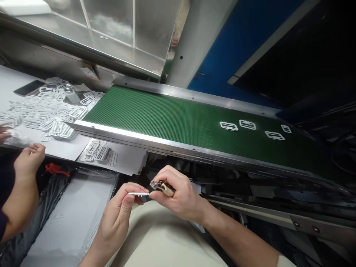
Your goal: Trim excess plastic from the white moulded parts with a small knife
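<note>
My left hand pinches a thin white plastic frame between thumb and fingers, held nearly edge-on with small tabs along its underside. Closed in my right hand is a pair of small nippers with tan handles and a metal head. The tips of my right thumb and index finger are at the frame's right end; I cannot tell whether they grip it. Both hands are close together above my lap, in front of the conveyor's near rail.
A green conveyor belt carries several white frames at right. Piled frames, a phone and a small canister lie on the left table. A co-worker's hand is near red-handled pliers and a lined bin.
</note>
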`<state>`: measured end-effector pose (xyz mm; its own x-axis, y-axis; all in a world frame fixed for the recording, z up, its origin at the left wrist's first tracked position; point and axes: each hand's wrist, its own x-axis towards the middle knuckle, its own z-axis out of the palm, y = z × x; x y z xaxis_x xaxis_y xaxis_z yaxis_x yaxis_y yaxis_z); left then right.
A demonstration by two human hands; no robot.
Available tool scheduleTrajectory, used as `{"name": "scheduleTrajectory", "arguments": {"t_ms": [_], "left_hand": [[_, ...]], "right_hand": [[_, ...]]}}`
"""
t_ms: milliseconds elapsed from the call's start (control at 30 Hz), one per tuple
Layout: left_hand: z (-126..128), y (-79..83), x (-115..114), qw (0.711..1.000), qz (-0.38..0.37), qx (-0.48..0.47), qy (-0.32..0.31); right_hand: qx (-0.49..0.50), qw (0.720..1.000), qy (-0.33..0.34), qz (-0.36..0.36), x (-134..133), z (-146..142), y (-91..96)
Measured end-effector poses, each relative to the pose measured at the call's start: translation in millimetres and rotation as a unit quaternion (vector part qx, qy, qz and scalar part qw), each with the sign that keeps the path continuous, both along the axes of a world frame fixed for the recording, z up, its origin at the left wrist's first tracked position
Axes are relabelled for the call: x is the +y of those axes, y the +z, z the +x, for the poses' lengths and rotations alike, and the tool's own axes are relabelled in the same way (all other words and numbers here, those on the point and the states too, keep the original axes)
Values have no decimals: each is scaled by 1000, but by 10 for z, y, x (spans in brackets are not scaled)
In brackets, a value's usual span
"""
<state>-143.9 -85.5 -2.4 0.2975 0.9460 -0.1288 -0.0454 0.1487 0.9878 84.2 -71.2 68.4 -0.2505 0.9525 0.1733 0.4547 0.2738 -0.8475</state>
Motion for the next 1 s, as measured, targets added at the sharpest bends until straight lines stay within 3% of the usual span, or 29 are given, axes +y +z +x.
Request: {"name": "scheduleTrajectory", "arguments": {"t_ms": [200,300,467,600,667,767,867,1000], "left_hand": [[14,44,34,996,58,73,-12],[9,63,57,994,49,95,-16],[2,7,68,996,-26,85,2],[56,57,87,990,-140,-13,13],[90,117,109,977,-203,-55,27],[119,177,141,962,-256,-88,33],[122,186,162,956,-275,-98,16],[126,197,171,957,-279,-76,-19]], "right_hand": [[9,988,41,147,77,-214,-63],[8,987,42,158,94,-220,-77],[25,997,-10,74,93,-85,-86],[28,997,-67,16,94,-1,-88],[41,994,-88,-51,95,11,-78],[46,980,-108,-163,100,1,-72],[68,970,-123,-200,113,-20,-101],[213,935,-88,-269,150,-56,-160]]}}
